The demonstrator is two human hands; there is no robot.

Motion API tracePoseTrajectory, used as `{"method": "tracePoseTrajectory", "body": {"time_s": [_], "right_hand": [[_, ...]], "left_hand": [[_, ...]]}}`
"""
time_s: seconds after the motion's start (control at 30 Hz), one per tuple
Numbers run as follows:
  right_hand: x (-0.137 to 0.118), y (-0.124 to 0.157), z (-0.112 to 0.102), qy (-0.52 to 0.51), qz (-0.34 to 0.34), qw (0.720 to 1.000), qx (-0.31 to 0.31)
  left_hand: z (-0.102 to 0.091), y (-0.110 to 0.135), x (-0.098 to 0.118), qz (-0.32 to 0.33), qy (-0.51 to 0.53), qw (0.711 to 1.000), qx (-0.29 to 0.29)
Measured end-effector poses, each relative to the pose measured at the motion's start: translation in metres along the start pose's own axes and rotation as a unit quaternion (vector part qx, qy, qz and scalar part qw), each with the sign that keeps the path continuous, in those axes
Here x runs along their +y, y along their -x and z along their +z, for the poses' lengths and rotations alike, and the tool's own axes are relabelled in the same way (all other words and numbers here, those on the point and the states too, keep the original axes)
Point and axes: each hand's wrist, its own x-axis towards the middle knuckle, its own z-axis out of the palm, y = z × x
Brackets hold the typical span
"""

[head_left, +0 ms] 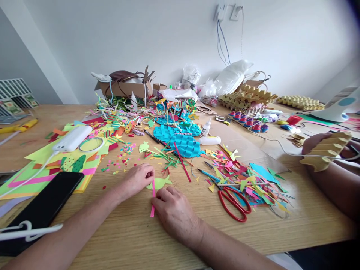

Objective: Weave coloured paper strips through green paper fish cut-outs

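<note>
A narrow pink paper strip (153,190) runs upright across a light green paper fish (161,183) lying on the table. My left hand (138,180) is closed, pinching the strip's upper end between thumb and fingertips. Lower down, my right hand (174,210) has its curled fingers closed at the strip's edge, with the thumb and index finger on it. Part of the fish's left end is covered by the strip and my left fingers. Red-handled scissors (234,204) lie to the right of my right hand, their blades under paper scraps.
Coloured paper scraps (255,183) spread at the right; blue paper pieces with raised folds (185,145) lie ahead. At the left are a black phone (47,198) and a white power bank (72,138). Another person's hand holds an egg carton piece (326,152) at the right.
</note>
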Motion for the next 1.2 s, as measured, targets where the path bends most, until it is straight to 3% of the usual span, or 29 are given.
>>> {"method": "tracePoseTrajectory", "body": {"time_s": [0.3, 0.67, 0.83, 1.0, 1.2], "right_hand": [[-0.006, 0.003, -0.011, -0.019, 0.006, 1.000, -0.024], [-0.014, 0.017, -0.054, -0.071, -0.014, 0.993, -0.095], [-0.001, 0.019, -0.069, -0.100, 0.030, 0.992, -0.076], [0.024, -0.002, -0.067, -0.129, 0.105, 0.986, -0.018], [0.026, -0.040, -0.061, -0.155, 0.113, 0.974, -0.125]], "left_hand": [[0.002, -0.001, 0.000, 0.007, -0.016, 1.000, 0.011], [-0.013, 0.003, 0.006, 0.015, -0.025, 0.999, 0.035], [-0.025, 0.031, 0.005, 0.035, -0.032, 0.998, 0.037], [-0.013, 0.066, 0.012, 0.107, -0.072, 0.990, 0.058], [0.003, 0.086, 0.020, 0.175, -0.109, 0.975, 0.088]]}}
